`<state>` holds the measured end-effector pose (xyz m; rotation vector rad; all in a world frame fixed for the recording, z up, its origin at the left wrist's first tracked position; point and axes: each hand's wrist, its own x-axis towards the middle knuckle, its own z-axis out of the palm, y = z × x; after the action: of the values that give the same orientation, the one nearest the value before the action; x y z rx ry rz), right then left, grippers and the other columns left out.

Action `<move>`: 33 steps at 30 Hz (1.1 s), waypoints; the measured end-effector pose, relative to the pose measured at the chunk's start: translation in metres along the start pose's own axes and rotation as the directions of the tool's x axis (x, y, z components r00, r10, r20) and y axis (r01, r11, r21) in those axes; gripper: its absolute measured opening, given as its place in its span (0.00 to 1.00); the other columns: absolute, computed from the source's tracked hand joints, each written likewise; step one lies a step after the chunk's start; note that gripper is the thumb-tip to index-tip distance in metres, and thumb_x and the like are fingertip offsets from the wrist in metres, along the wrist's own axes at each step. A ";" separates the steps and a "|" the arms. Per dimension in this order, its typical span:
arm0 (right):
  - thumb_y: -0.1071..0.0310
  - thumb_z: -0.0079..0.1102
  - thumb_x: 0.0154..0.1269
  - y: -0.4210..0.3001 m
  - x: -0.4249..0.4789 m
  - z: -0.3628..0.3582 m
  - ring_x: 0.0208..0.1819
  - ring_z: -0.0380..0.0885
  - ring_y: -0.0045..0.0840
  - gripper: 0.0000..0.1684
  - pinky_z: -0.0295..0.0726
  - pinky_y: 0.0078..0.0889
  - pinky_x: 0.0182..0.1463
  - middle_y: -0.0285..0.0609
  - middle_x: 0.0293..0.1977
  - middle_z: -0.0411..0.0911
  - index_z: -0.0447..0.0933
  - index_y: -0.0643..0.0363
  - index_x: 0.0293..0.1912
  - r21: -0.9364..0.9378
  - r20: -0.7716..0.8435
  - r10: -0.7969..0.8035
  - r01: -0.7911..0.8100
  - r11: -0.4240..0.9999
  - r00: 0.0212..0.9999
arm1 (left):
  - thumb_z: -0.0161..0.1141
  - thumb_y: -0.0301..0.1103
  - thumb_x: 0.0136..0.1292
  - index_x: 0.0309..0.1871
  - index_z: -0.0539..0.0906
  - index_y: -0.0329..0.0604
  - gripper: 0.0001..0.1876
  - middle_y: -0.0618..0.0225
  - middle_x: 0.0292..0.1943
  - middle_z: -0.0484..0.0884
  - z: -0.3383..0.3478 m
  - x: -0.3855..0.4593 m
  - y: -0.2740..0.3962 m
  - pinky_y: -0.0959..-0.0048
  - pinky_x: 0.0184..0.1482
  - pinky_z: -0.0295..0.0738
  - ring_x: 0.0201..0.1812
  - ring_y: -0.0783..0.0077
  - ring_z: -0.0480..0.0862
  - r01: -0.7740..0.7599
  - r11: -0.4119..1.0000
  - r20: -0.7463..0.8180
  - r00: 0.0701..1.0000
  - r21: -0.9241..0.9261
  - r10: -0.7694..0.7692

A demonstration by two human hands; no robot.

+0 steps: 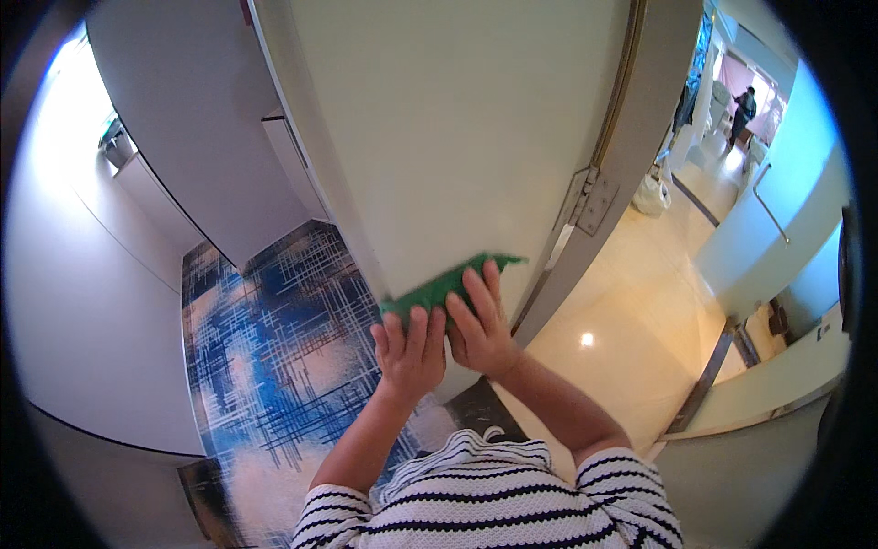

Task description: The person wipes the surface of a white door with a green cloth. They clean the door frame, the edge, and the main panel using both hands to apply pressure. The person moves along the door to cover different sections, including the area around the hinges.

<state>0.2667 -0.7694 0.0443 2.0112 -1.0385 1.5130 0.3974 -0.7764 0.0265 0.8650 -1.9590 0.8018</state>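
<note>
A green cloth point(433, 289) lies folded in a slanting band against the face of a cream-coloured door point(459, 137). My left hand point(413, 353) presses the lower left part of the cloth, fingers pointing up the door. Beside it, my right hand point(483, 336) has its fingertips on the cloth's right part, where a loose corner sticks out. The two hands nearly touch. Their palms hide the cloth's lower edge. To the right, a metal hinge point(588, 199) joins the door to its frame point(645, 103).
Blue patterned carpet point(288, 357) covers the floor left of the door, beside white panels point(96, 274). Shiny beige tiles point(610, 295) lie to the right. A white bag point(651, 195) rests on them near the frame. Far down the hallway stands a person point(743, 113).
</note>
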 end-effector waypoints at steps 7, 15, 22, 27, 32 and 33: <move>0.67 0.54 0.51 -0.010 0.022 0.009 0.60 0.52 0.52 0.19 0.55 0.54 0.58 0.51 0.55 0.59 0.70 0.59 0.45 -0.110 -0.145 0.036 -0.052 0.993 0.989 | 0.47 0.31 0.58 0.52 0.69 0.35 0.18 0.52 0.61 0.52 -0.010 0.020 -0.011 0.45 0.62 0.36 0.63 0.41 0.44 0.004 0.984 -0.032 0.999 -0.178 -0.010; 0.69 0.56 0.50 -0.019 -0.096 0.033 0.58 0.53 0.56 0.20 0.58 0.56 0.57 0.55 0.54 0.58 0.68 0.62 0.45 -0.119 -0.006 0.198 -0.198 0.973 0.980 | 0.48 0.31 0.56 0.53 0.68 0.37 0.20 0.53 0.60 0.54 0.035 -0.097 0.014 0.45 0.62 0.36 0.65 0.42 0.41 -0.053 0.981 0.103 0.992 -0.187 0.074; 0.68 0.54 0.53 -0.019 -0.015 0.014 0.60 0.53 0.53 0.23 0.56 0.54 0.59 0.52 0.56 0.59 0.67 0.61 0.50 0.022 -0.147 0.184 -0.183 0.983 0.972 | 0.47 0.31 0.58 0.48 0.72 0.38 0.15 0.55 0.56 0.61 0.011 -0.019 -0.003 0.47 0.62 0.38 0.63 0.41 0.46 -0.016 0.986 0.022 1.000 -0.166 0.020; 0.66 0.54 0.52 -0.009 -0.021 0.013 0.60 0.53 0.50 0.21 0.55 0.54 0.59 0.49 0.55 0.60 0.69 0.58 0.48 -0.013 -0.195 0.157 -0.162 0.987 0.968 | 0.42 0.38 0.63 0.58 0.61 0.30 0.24 0.45 0.64 0.42 0.017 -0.018 -0.006 0.43 0.60 0.33 0.64 0.39 0.34 -0.140 0.988 0.016 0.990 -0.061 0.141; 0.65 0.56 0.50 -0.014 -0.111 0.038 0.60 0.55 0.47 0.19 0.55 0.53 0.60 0.47 0.54 0.62 0.70 0.56 0.45 -0.112 -0.117 0.263 -0.276 0.955 0.958 | 0.45 0.36 0.62 0.56 0.65 0.36 0.21 0.48 0.62 0.50 0.041 -0.095 0.003 0.43 0.61 0.36 0.64 0.38 0.35 -0.246 0.969 0.193 0.950 -0.026 0.247; 0.64 0.56 0.50 -0.013 -0.129 0.042 0.60 0.55 0.47 0.19 0.56 0.53 0.59 0.46 0.54 0.62 0.70 0.55 0.44 -0.107 -0.099 0.277 -0.287 0.952 0.956 | 0.45 0.35 0.61 0.55 0.67 0.37 0.20 0.50 0.61 0.52 0.046 -0.115 0.009 0.44 0.61 0.37 0.64 0.39 0.37 -0.237 0.971 0.267 0.934 -0.037 0.238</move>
<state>0.2863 -0.7506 -0.0894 1.7595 -1.3956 1.6156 0.4191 -0.7756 -0.0961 0.7751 -2.3390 0.8528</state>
